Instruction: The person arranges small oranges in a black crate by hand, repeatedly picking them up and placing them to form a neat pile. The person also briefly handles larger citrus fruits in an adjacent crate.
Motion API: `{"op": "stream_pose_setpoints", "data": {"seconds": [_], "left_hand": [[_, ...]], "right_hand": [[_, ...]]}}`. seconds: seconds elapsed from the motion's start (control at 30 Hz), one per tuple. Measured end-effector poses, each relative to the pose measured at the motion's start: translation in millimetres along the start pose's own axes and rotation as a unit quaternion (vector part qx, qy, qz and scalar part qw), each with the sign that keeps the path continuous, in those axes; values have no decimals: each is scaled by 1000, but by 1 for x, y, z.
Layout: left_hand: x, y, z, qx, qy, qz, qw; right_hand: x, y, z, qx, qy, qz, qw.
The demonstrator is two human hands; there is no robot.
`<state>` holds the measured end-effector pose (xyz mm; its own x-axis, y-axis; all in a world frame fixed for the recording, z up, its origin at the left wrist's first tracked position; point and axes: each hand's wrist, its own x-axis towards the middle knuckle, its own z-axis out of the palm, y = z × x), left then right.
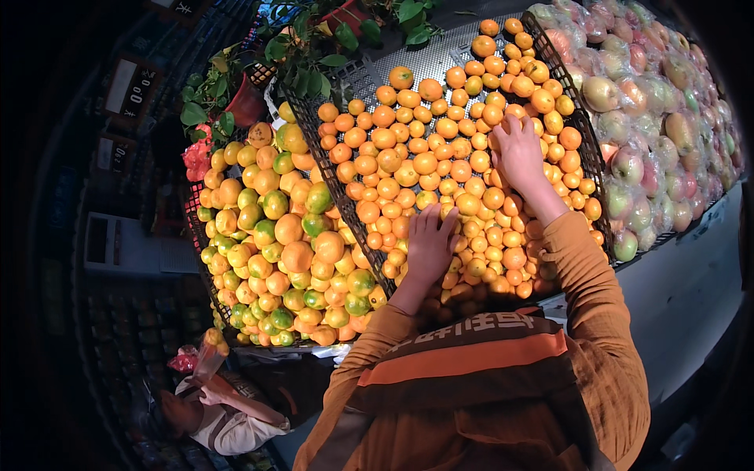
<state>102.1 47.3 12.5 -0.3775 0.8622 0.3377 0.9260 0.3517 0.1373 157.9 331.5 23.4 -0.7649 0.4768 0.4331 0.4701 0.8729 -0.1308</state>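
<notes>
In front of me a black plastic crate (338,189) holds a layer of small orange mandarins (425,163). Palm down, my left hand (432,242) rests on the mandarins near the left side of the crate, its fingers apart and nothing seen in it. Farther in and to the right, my right hand (519,154) reaches over the fruit with bent fingers touching it. What lies beneath that palm and those fingertips is hidden, so I cannot tell whether it grips a mandarin.
Left of the crate is a heap of larger green-and-orange citrus (288,229). Plastic-wrapped apples (642,118) are piled on the right. Potted plants (241,103) stand at the back. Another person (235,406) holds a plastic bag (209,356) with fruit at lower left.
</notes>
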Motion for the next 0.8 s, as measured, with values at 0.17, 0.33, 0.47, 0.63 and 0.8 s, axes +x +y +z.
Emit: {"op": "stream_pose_setpoints", "data": {"seconds": [0.17,0.33,0.47,0.63,0.8], "left_hand": [[-12,-3,-13,-4,-4,-6,1000],[-16,-2,-25,-60,16,-2,998],[-11,-2,-34,-114,44,-71,990],[-3,-8,-30,-60,58,-11,996],[-16,-8,-26,-68,-24,-39,997]], "right_hand": [[4,-7,-12,76,-93,100,988],[-1,-15,-13,170,-2,81,982],[-44,-65,-32,299,37,-5,953],[-82,-120,-49,427,-75,-113,894],[-27,-40,-26,335,96,-58,935]]}}
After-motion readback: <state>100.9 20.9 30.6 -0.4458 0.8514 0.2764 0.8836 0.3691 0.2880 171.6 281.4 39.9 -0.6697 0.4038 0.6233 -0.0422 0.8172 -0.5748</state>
